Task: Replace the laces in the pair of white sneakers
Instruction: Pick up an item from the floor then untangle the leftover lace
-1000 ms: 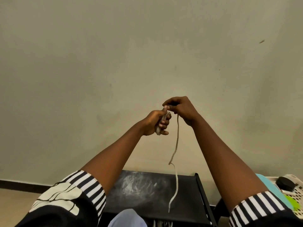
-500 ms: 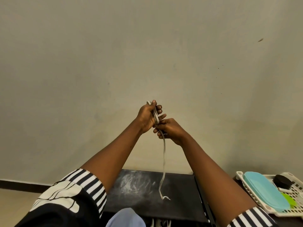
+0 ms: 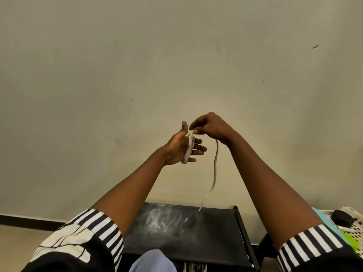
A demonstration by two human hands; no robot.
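Observation:
A greyish white lace (image 3: 215, 167) is wound in a coil (image 3: 189, 148) around the straight fingers of my left hand (image 3: 177, 146), whose thumb points up. My right hand (image 3: 212, 127) pinches the lace just above the coil. The loose end hangs down from that pinch and its tip swings just above the far edge of the black table (image 3: 216, 232). Both hands are raised in front of the wall. White shapes at the bottom edge (image 3: 196, 267) may be the sneakers; they are mostly hidden.
The black table carries white chalky smears in its middle. A white plastic basket (image 3: 351, 224) at the lower right holds a black round object (image 3: 342, 217) and a teal lid (image 3: 322, 214). My knee in light blue cloth (image 3: 153, 262) shows at the bottom.
My right hand has come up from under the left hand to above the coil. My left fingers have straightened. The hanging end is shorter and has swung to the right.

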